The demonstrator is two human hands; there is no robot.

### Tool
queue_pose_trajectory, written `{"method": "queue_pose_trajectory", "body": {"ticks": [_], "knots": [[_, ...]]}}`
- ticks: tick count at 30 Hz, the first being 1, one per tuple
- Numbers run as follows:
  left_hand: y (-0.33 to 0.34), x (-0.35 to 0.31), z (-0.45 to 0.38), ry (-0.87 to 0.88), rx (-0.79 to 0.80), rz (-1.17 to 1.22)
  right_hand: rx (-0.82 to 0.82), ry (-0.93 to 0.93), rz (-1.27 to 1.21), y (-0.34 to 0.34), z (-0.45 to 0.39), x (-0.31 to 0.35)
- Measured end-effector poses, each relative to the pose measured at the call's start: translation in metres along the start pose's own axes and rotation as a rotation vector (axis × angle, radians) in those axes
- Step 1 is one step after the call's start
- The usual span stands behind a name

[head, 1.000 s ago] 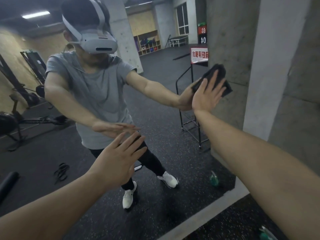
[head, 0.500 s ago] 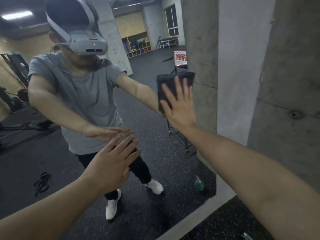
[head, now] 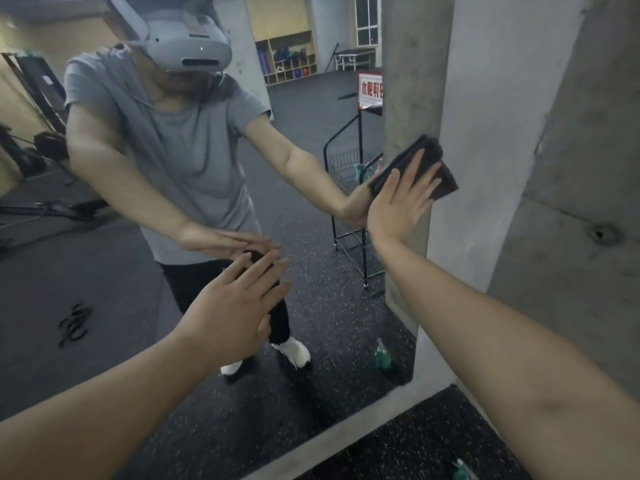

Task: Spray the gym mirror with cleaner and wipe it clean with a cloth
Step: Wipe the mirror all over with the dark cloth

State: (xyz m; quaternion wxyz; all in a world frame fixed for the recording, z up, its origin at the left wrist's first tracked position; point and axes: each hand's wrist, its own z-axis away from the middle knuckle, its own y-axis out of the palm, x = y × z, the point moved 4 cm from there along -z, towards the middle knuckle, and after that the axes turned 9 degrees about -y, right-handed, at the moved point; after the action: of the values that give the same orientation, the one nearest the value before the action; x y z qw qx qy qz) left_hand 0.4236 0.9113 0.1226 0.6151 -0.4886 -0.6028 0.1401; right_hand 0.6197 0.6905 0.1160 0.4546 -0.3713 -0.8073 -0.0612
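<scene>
While the left hand [head: 232,309] hovers flat with fingers spread just before the mirror [head: 311,306], the right hand [head: 398,202] presses a dark folded cloth [head: 440,157] with straight fingers against the glass at its right edge, beside the concrete pillar [head: 502,168]

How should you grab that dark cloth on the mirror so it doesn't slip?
Probably by the dark cloth's folded upper edge, coming from the room side. It lies flat on the mirror under the right hand's straight fingers, so only the edges poking past the fingertips offer anything to curl around.
</scene>
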Motion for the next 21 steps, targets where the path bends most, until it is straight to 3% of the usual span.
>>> {"method": "queue_pose_trajectory", "body": {"ticks": [6, 14, 17, 21], "knots": [[0.012, 0.017, 0.047, -0.076, 0.039, 0.028, 0.101, -0.392, 0.088, 0.033, 0.097, 0.048], [0.039, 0.055, 0.151, -0.216, 0.120, 0.053, 0.331, -1.451, 0.154, 0.062, 0.230, 0.158], [0.052, 0.074, 0.190, -0.304, 0.205, 0.074, 0.318, -1.532, 0.184, 0.058, 0.222, 0.171], [0.071, 0.095, 0.236, -0.435, 0.197, 0.116, 0.167, -1.415, 0.191, 0.056, 0.200, 0.222]]}}
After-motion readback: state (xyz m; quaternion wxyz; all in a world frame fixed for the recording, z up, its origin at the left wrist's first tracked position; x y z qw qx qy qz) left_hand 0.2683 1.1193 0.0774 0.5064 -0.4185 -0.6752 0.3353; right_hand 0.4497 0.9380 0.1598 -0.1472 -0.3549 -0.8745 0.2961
